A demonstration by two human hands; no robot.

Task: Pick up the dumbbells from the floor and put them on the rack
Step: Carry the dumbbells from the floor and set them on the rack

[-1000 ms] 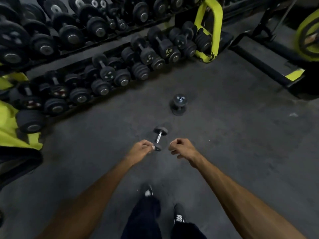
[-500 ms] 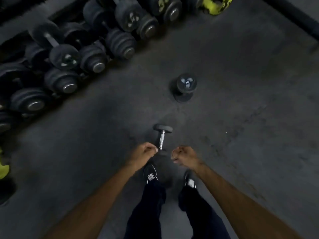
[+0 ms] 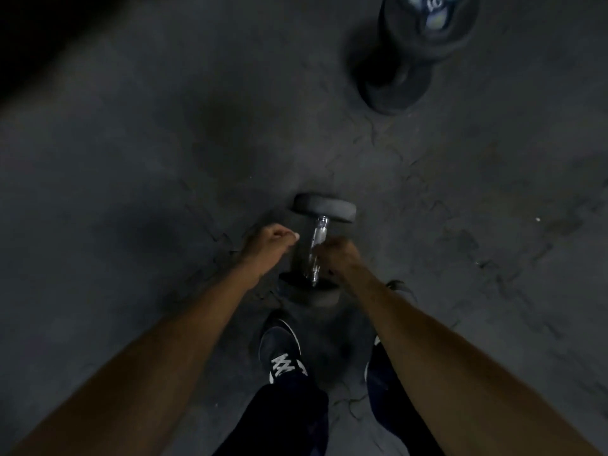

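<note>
A small dumbbell [image 3: 324,209] with a chrome handle and black ends lies on the dark floor just ahead of my feet. My right hand [image 3: 340,256] has its fingers curled against the right side of the handle; I cannot tell whether they grip it. My left hand [image 3: 269,243] is a loose fist just left of the handle, apart from it and holding nothing. A larger black dumbbell [image 3: 404,51] marked 10 stands on end at the upper right. The rack is out of view.
My two dark shoes [image 3: 281,348] stand right behind the small dumbbell. Grey, cracked rubber floor [image 3: 164,159] spreads all around. The top left corner is in deep shadow.
The view has dropped closer to the floor and the rack has left the frame. Both hands have come down to the small dumbbell, and the right one now touches its handle.
</note>
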